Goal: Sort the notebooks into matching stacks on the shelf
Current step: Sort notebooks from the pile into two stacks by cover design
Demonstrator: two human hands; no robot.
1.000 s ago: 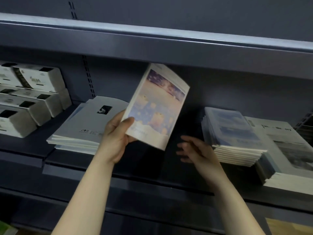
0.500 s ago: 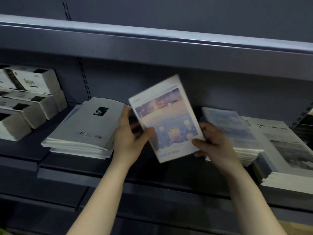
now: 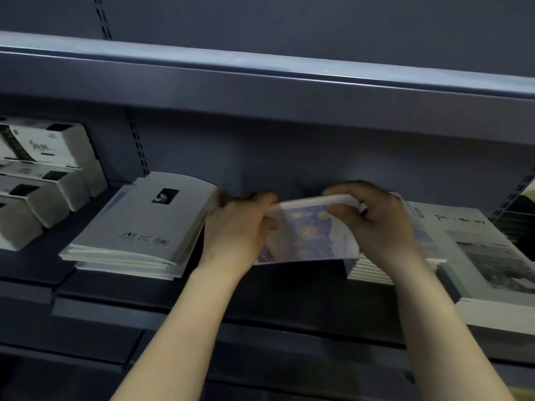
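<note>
Dark shelf [image 3: 289, 296] bears notebook stacks [image 3: 139, 227] and boxes [image 3: 43, 198].

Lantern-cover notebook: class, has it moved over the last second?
Yes. The lantern-cover notebook dropped lower and rightward, away from the grey stack and toward the blue stack.

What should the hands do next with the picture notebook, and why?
Probably lower the notebook flat into the gap on the shelf: the left hand and right hand hold it over that gap, and its colourful cover doesn't match the grey stack.

Dim, bluish, soft picture.
Left hand [image 3: 237, 230], right hand [image 3: 385, 227] and notebook [image 3: 307, 233] are motion-blurred; the near shelf [image 3: 101, 311] front is in deep shadow.
</note>
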